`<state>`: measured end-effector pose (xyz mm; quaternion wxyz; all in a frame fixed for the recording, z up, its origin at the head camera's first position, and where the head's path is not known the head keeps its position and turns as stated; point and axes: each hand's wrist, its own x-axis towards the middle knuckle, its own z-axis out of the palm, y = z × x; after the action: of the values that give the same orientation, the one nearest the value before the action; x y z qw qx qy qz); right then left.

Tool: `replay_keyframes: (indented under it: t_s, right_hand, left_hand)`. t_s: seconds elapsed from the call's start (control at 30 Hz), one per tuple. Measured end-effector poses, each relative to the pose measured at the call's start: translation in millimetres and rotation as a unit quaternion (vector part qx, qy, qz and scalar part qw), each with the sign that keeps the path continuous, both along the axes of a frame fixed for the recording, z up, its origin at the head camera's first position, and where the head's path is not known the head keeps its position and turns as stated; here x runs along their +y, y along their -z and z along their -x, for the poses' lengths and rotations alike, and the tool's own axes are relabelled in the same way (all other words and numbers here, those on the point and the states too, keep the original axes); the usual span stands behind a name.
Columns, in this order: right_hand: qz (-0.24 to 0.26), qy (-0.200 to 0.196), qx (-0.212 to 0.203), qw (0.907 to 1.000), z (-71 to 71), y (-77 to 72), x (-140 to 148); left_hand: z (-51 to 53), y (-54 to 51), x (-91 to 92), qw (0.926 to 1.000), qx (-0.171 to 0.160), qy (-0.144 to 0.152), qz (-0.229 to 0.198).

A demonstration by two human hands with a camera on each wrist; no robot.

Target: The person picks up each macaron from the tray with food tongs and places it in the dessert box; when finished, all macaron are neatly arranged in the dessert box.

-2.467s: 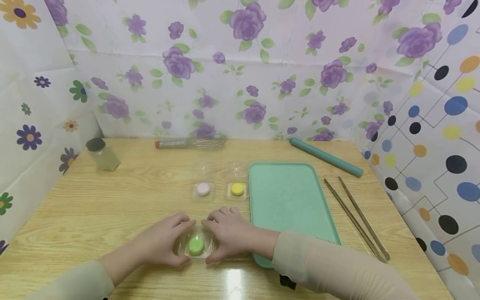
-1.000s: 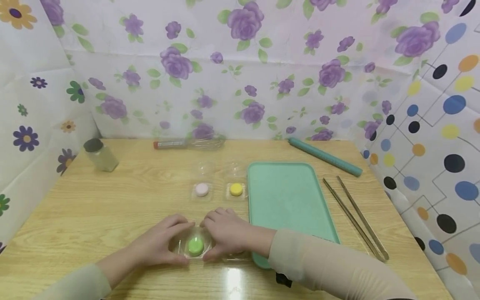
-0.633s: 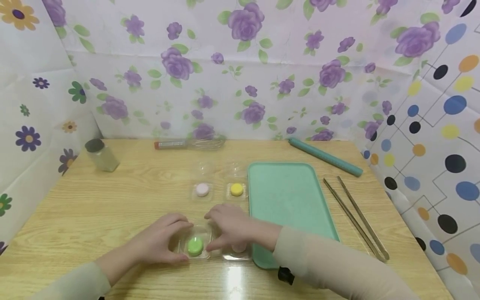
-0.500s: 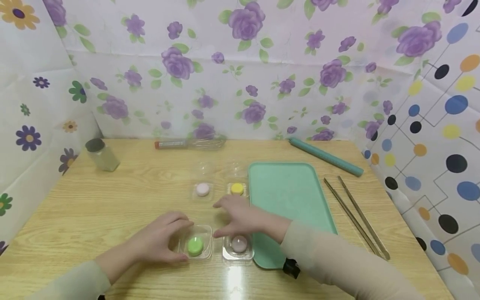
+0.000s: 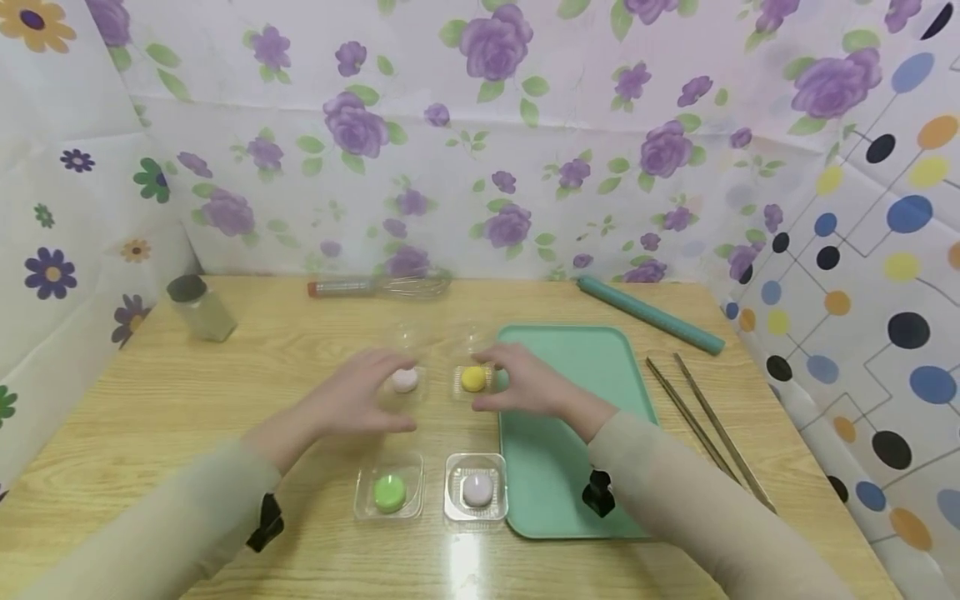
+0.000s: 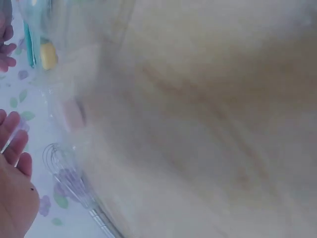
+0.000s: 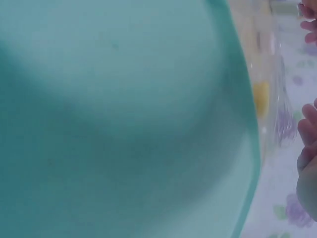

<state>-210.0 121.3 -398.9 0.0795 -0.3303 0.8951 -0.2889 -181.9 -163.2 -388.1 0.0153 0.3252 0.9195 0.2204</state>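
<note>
In the head view my left hand [image 5: 356, 398] hovers beside the pale pink macaron [image 5: 406, 380], fingers and thumb spread apart. My right hand [image 5: 534, 382] reaches over the tray's left edge, its fingers and thumb parted beside the yellow macaron [image 5: 473, 379]. Both macarons sit in clear plastic boxes whose domed lids [image 5: 406, 335] are folded back. Nearer the front, a green macaron [image 5: 390, 493] and a lilac macaron [image 5: 477, 490] lie under the lids of two clear boxes. Neither hand holds anything. The left wrist view shows the yellow macaron [image 6: 48, 55] from the side, blurred.
A green tray [image 5: 573, 500] lies right of the boxes, under my right forearm. Metal tongs [image 5: 712, 433] and a teal rolling pin [image 5: 651, 313] lie further right. At the back are a whisk [image 5: 378, 287] and a black-capped jar [image 5: 202, 310]. Patterned cloth surrounds the table.
Both hands have left the green macaron's box, the right first, and moved away towards the pink and yellow macarons. The lilac macaron's box has come into full view.
</note>
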Motion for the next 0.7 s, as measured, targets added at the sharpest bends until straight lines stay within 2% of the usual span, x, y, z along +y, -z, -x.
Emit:
replay_keyframes:
  t_s: [0.27,0.47,0.6,0.7]
  right_hand:
    - [-0.001,0.048,-0.043,0.9979,21.0,-0.2,17.3]
    - [-0.005,0.092,-0.067,0.9935,39.4,2.4,26.8]
    - [-0.005,0.106,-0.079,0.9912,49.8,2.9,29.5]
    - [-0.012,0.114,-0.084,0.9898,56.5,2.8,29.8]
  left_hand:
    - [37.1,-4.6,23.7,0.9987,-0.044,-0.017,0.021]
    - [65.7,-6.9,38.2,0.9976,-0.057,-0.028,0.027]
    - [80.1,-3.9,43.9,0.9968,-0.055,-0.034,0.046]
    - [86.6,-3.7,47.8,0.9948,-0.066,-0.043,0.064]
